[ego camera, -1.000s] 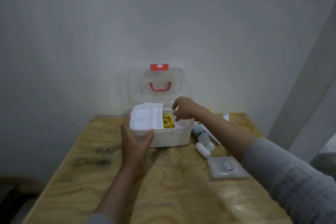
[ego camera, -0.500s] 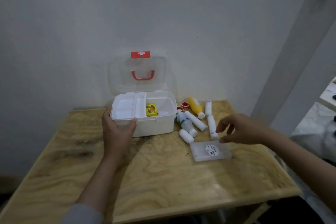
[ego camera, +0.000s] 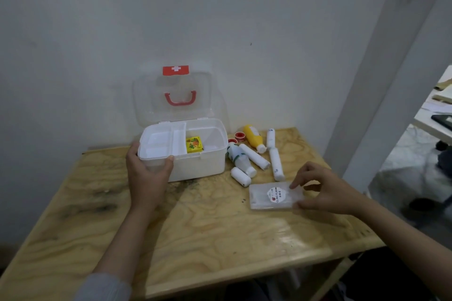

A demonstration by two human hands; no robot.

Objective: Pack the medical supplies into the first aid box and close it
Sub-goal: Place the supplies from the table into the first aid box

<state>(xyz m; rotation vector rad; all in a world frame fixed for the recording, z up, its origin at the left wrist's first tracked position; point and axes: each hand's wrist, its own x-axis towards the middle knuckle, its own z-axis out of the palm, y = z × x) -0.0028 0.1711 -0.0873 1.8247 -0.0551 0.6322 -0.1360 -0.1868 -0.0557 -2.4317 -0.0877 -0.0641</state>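
Observation:
The white first aid box (ego camera: 195, 166) stands open at the back of the wooden table, its clear lid (ego camera: 173, 98) with a red handle leaning against the wall. A small yellow box (ego camera: 194, 144) lies inside, beside a white divider tray. My left hand (ego camera: 146, 173) grips the box's front left corner. To the right lies a flat clear packet with a round label (ego camera: 274, 195); my right hand (ego camera: 322, 188) pinches its right edge between thumb and fingers. Behind it lie several white bottles and tubes (ego camera: 254, 159), a yellow bottle (ego camera: 253, 138) and two red tape rolls (ego camera: 238, 136).
The table (ego camera: 195, 227) stands against a white wall; its front edge and right edge are near. A grey pillar (ego camera: 381, 80) rises at the right, with another room's floor and furniture beyond it.
My right hand left the box, swung right over the loose supplies, and has come down onto the flat clear packet's edge. My left hand has stayed on the box.

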